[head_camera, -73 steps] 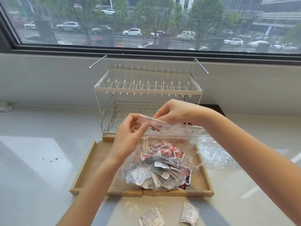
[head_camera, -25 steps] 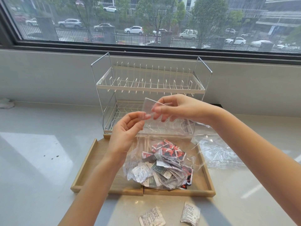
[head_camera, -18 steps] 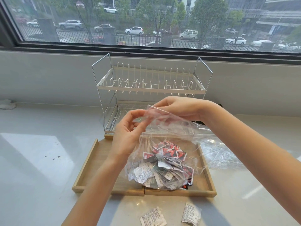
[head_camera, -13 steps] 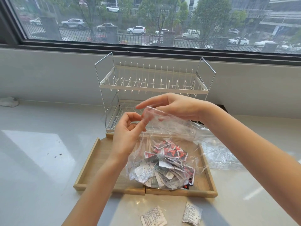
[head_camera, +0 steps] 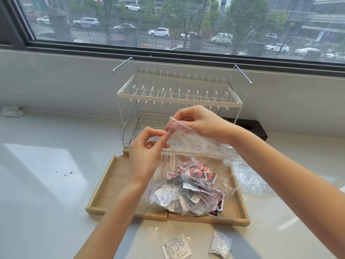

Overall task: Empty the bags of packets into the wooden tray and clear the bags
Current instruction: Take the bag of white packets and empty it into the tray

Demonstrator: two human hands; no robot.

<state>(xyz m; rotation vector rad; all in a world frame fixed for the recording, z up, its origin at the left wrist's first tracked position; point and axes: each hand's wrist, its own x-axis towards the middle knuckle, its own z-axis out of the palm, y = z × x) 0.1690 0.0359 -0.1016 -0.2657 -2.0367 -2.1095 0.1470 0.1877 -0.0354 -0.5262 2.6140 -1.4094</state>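
Observation:
A clear plastic bag (head_camera: pixel 194 146) full of red and white packets (head_camera: pixel 188 187) stands in the wooden tray (head_camera: pixel 112 180), its bottom resting on the tray floor. My left hand (head_camera: pixel 147 152) pinches the left corner of the bag's top edge between thumb and finger. My right hand (head_camera: pixel 197 122) grips the top edge a little higher and to the right. The bag's mouth is held up above the tray, in front of the rack.
A white two-tier wire dish rack (head_camera: pixel 179 98) stands right behind the tray. A crumpled clear bag (head_camera: pixel 248 178) lies on the counter to the tray's right. Two loose white packets (head_camera: pixel 176 248) (head_camera: pixel 220 243) lie on the counter in front of the tray. A black block (head_camera: pixel 257 128) sits behind my right wrist.
My hands keep working at the bag's top edge: the right hand's fingers closed on the strip again and the left hand pinched its corner. The bag stays in the tray.

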